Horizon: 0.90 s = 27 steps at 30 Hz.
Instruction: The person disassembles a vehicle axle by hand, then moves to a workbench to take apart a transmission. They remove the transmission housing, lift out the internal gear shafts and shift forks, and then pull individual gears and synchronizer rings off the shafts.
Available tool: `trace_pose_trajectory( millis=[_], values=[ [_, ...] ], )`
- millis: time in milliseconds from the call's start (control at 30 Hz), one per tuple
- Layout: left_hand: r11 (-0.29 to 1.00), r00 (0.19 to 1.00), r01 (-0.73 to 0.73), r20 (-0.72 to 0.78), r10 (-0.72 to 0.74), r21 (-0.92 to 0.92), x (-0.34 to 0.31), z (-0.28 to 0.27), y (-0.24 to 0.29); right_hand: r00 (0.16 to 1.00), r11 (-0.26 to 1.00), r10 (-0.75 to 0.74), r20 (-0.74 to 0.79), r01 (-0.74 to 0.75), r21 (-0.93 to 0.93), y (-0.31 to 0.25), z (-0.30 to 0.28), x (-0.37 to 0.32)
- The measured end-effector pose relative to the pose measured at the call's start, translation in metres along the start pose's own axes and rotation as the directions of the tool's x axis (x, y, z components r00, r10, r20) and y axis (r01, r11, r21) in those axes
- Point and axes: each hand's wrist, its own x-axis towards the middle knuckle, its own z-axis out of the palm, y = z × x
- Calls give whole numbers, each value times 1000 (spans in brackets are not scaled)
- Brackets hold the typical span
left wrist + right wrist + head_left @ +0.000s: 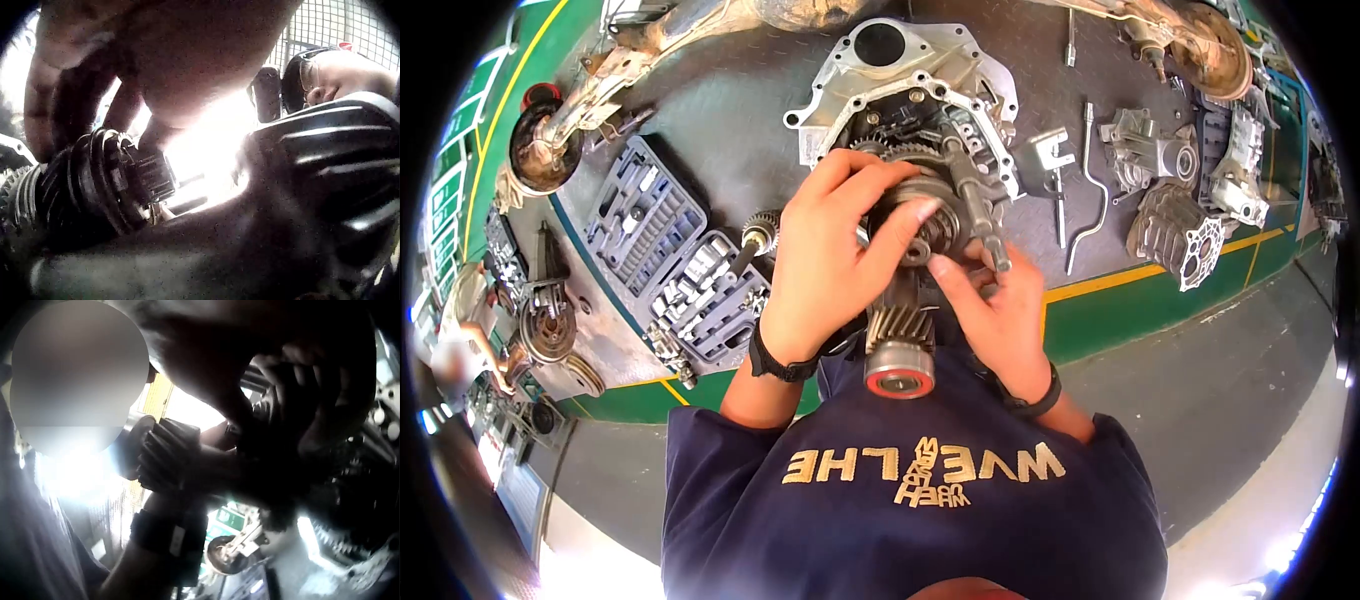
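Observation:
In the head view the left hand [830, 250] curls its fingers over a ringed gear set [930, 215], thumb across its near face. The right hand [1000, 310] is just right of it, thumb and fingers bent around the lower end of a shift rod [980, 205]. A shaft with a helical gear [900, 325] and a red-ringed bearing [899, 382] points toward the person's chest. Behind stands an open metal housing [900, 90]. The left wrist view shows fingers on the dark gear set [94, 181]; the right wrist view is dark, its fingertip contact unclear.
An open socket case [645, 200] and a small geared shaft [758, 235] lie left. On the right are a bent rod [1090, 190], a fork [1050, 150] and ribbed castings [1175, 235]. Large rusty axle parts [550, 145] span the back. Another person [475, 320] is at far left.

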Motion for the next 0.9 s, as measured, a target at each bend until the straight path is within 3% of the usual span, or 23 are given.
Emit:
trace_pose_trajectory(
  millis=[33, 133, 167, 300, 400, 433, 533, 700, 800, 900],
  values=[
    [997, 1000, -9, -18, 11, 73, -2, -2, 5, 997, 987, -33, -68, 43, 153, 2, 11, -2],
    [1000, 998, 19, -64, -20, -1, -8, -2, 4, 999, 999, -50, 10, 50, 9, 2, 4, 4],
    [995, 998, 6, -59, 1, 102, -9, -4, 6, 997, 996, -72, 7, 72, 43, 0, 3, 6],
    [991, 998, -52, -35, 57, 119, -7, -6, 6, 995, 983, -99, -14, 100, 156, 5, 5, 5],
    [994, 981, -104, -162, 105, 20, -19, -4, 17, 988, 947, -151, -37, 155, 280, -1, 8, -6],
    [989, 977, -115, -168, 130, 92, -20, -7, 18, 991, 951, -133, -30, 136, 278, 1, 10, -9],
    [999, 999, 39, -37, -39, -24, -16, -9, 15, 992, 948, -123, -38, 129, 291, 8, 13, -2],
    [991, 998, 59, 42, -54, -118, -18, -19, 16, 991, 939, -131, -42, 137, 314, 4, 11, -4],
    [975, 997, 65, 60, -54, -212, -22, -24, 21, 995, 895, -96, -7, 89, 438, -4, 10, -9],
    [953, 996, 73, 76, -53, -294, -31, -35, 39, 986, 855, -163, -19, 151, 496, -16, 5, -20]
  ],
)
